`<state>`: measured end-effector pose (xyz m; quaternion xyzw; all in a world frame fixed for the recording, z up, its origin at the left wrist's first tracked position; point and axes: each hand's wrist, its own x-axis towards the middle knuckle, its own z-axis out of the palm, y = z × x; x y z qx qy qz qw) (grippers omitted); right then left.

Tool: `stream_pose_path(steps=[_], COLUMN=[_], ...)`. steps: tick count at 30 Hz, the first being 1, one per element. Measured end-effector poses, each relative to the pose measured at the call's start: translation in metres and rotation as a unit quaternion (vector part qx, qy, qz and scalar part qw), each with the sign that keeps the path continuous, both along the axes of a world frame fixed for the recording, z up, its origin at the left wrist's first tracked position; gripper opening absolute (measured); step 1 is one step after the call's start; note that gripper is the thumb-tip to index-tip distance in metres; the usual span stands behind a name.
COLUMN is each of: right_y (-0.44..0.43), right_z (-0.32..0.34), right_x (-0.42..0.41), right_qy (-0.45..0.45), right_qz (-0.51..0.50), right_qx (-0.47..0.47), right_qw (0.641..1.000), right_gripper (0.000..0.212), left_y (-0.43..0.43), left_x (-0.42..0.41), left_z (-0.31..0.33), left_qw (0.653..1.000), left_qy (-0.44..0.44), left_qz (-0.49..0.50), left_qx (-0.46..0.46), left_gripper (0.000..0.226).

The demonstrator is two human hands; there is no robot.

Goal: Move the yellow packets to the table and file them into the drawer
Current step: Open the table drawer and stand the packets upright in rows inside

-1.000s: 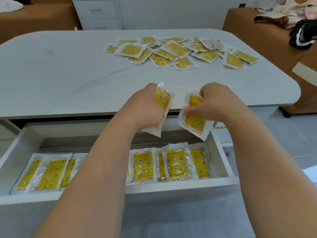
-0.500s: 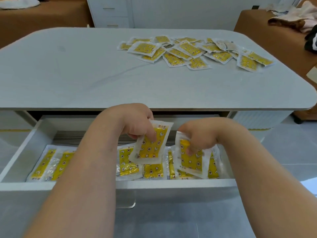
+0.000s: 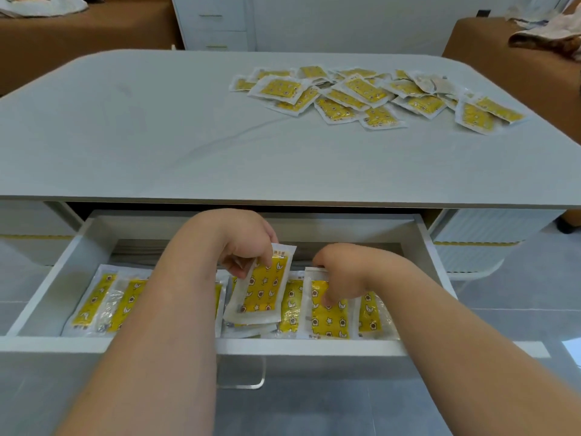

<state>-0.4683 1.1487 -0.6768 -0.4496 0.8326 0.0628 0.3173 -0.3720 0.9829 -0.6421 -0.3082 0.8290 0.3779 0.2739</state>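
Observation:
Both of my hands are inside the open white drawer (image 3: 47, 297) under the grey table (image 3: 157, 136). My left hand (image 3: 242, 240) pinches the top edge of a yellow packet (image 3: 264, 291), which hangs tilted above the row of packets lying in the drawer. My right hand (image 3: 341, 272) holds another yellow packet (image 3: 327, 316) with its fingers curled over the top, down among the row at the drawer's right. Two more packets (image 3: 103, 300) lie flat at the drawer's left. A loose pile of yellow packets (image 3: 361, 96) is spread over the far right of the table.
A clear handle (image 3: 245, 379) hangs from the drawer front. Brown sofas stand at the far left (image 3: 78, 29) and far right (image 3: 518, 58), the right one with clothes on it. A white chest of drawers (image 3: 213, 23) stands behind the table. Grey tiled floor lies below.
Both hands came down from table height into the drawer, each with a packet. Since half a second ago the right packet has sunk lower into the row.

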Motion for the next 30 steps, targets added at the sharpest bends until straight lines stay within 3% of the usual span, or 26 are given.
stream_pose_path(steps=[4, 6, 11, 14, 20, 25, 30], right_y=[0.000, 0.002, 0.003, 0.002, -0.001, -0.002, -0.007], right_z=[-0.009, -0.009, -0.012, -0.012, -0.014, -0.018, -0.020], right_x=[0.002, 0.001, -0.002, -0.002, -0.003, -0.007, -0.010], right_qy=[0.116, 0.121, 0.085, 0.079, 0.067, 0.061, 0.068], right_qz=[0.022, 0.025, 0.007, 0.004, 0.012, -0.002, -0.011], right_qx=[0.011, 0.010, -0.022, -0.042, -0.046, -0.068, -0.104], right_qw=[0.993, 0.992, 0.996, 0.996, 0.997, 0.996, 0.992], right_gripper=[0.072, 0.076, 0.048, 0.047, 0.051, 0.045, 0.044], left_y=[-0.003, -0.003, 0.000, 0.003, 0.001, 0.005, 0.009], left_x=[-0.001, -0.002, -0.007, -0.009, -0.008, -0.010, -0.009], left_z=[-0.011, -0.014, -0.016, -0.019, -0.030, -0.024, -0.022], left_qw=[1.000, 0.999, 0.999, 0.999, 0.984, 0.964, 0.966], left_qy=[-0.021, -0.029, -0.019, -0.020, -0.085, -0.120, -0.124], left_qz=[0.018, 0.016, 0.031, 0.030, -0.068, -0.116, -0.099], left_qx=[0.008, 0.011, 0.036, 0.039, -0.141, -0.206, -0.202], left_gripper=[0.016, 0.015, 0.014, 0.009, 0.037, 0.043, 0.034])
